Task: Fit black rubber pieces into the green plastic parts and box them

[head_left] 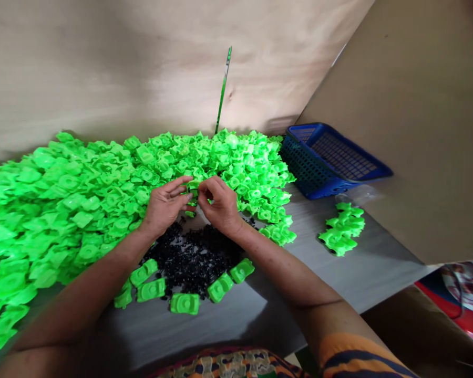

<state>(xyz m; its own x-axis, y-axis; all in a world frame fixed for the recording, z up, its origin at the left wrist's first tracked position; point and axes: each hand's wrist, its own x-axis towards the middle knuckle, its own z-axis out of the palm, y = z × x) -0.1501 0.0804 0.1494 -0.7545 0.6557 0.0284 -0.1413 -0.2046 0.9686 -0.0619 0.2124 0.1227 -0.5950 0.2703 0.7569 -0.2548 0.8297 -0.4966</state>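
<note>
Green plastic pc (193,186), part-hidden, is pinched in L hand (166,205); R hand (218,203) is curled at it, grip unclear; blk bits (197,257) below can't be told apart.

A pale, wood-toned wall (142,63) rises behind the tabletop's far edge, its surface faintly blotched, with a narrow green strip (223,92) standing upright before it. A plainer, browner panel (410,131) closes off the right side, slanting down to the tabletop's near right corner; a thin bright slit (339,55) shows along the joint above. The tabletop (382,254) is grey with streaky grain. Light falls unevenly, paler on the wall's right half, with soft shadows along the near edge. Beyond the near right corner lie dim brown surfaces and something red (453,312), unclear in detail.
</note>
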